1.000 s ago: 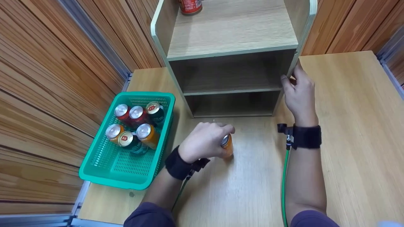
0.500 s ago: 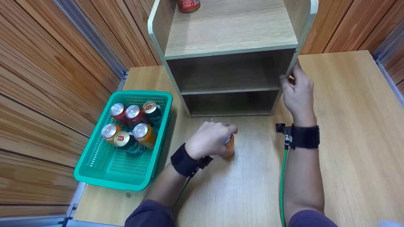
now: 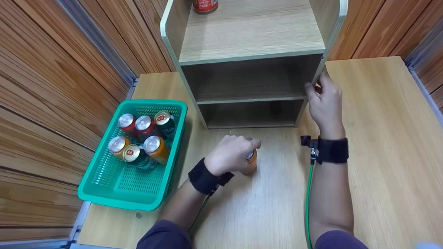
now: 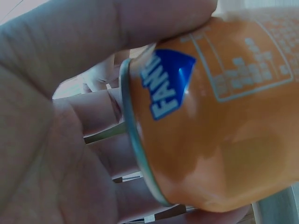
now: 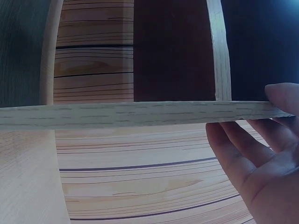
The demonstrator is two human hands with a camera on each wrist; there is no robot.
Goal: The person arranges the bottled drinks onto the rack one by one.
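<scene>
Centre of the head view: our left hand (image 3: 230,154) has its fingers curled round an orange can (image 3: 250,162), standing on the wooden table (image 3: 380,138) just in front of the shelf unit (image 3: 252,52). Right of centre, our right hand (image 3: 323,103) grips the shelf unit's right side panel, thumb on one face, fingers on the other. Left of frame: a green basket (image 3: 114,197) holding six cans (image 3: 143,138). Top edge: a red can (image 3: 205,5) on the upper shelf.

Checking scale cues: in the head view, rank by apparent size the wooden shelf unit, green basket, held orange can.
1. wooden shelf unit, cropped at the top
2. green basket
3. orange can, mostly hidden under the left hand
</scene>
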